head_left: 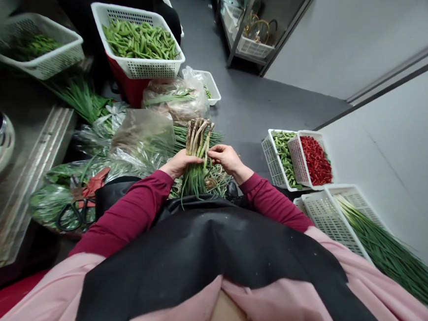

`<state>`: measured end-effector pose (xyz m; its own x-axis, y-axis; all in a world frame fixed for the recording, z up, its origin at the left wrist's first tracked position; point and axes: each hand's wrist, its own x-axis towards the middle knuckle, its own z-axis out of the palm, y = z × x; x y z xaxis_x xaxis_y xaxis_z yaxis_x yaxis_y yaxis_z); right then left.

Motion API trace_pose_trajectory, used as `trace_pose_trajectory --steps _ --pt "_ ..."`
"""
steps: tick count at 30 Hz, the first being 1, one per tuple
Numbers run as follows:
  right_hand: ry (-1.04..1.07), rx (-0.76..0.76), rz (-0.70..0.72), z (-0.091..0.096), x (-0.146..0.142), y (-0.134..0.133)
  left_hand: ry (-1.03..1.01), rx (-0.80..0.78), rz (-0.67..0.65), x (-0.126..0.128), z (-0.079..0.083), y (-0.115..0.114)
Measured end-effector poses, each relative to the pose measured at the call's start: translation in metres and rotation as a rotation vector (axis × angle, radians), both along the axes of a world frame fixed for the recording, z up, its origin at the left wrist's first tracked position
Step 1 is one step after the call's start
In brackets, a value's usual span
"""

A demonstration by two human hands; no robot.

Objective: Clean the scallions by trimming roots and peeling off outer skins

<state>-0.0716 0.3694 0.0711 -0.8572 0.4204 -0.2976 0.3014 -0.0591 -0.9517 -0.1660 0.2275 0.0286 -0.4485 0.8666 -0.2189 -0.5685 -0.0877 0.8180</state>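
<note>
A bunch of long green chives with pale, dirty root ends (197, 147) stands upright in front of me over my black apron. My left hand (179, 162) is wrapped round the bunch from the left. My right hand (225, 157) pinches stalks on the right side of the same bunch, fingers closed. More loose chives lie under the bunch.
A white basket of green pods (138, 38) sits on a red bin ahead. Plastic bags of greens (141, 136) and black scissors (73, 216) lie left. Baskets of red chillies (314, 158), green chillies (284, 157) and cleaned chives (376, 241) stand right. A metal counter (31, 145) runs along the left.
</note>
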Motion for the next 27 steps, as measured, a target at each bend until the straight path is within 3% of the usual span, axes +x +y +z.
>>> trace_pose_trajectory --steps 2,6,10,14,22,24,27 --pt "0.014 0.005 -0.008 -0.001 -0.001 -0.005 -0.016 0.007 -0.03 0.003 0.001 0.0" --pt "0.029 0.167 0.088 0.001 0.0 -0.006 0.032 -0.013 -0.064 0.004 0.001 -0.004" --pt "0.095 0.441 0.156 0.008 0.003 0.011 0.079 -0.007 -0.072 -0.002 0.002 -0.012" --pt "0.195 0.775 -0.091 0.019 0.0 0.036 0.104 -0.052 -0.129 -0.004 0.006 -0.017" --pt "0.194 1.187 -0.505 0.061 -0.009 0.105 0.107 -0.073 -0.156 -0.004 0.011 -0.018" --pt "0.078 1.246 -0.362 0.056 -0.006 0.11 0.102 -0.072 -0.144 -0.005 0.01 -0.018" --pt "-0.169 1.14 0.196 0.029 0.002 0.092 0.09 -0.082 -0.125 -0.006 0.009 -0.018"
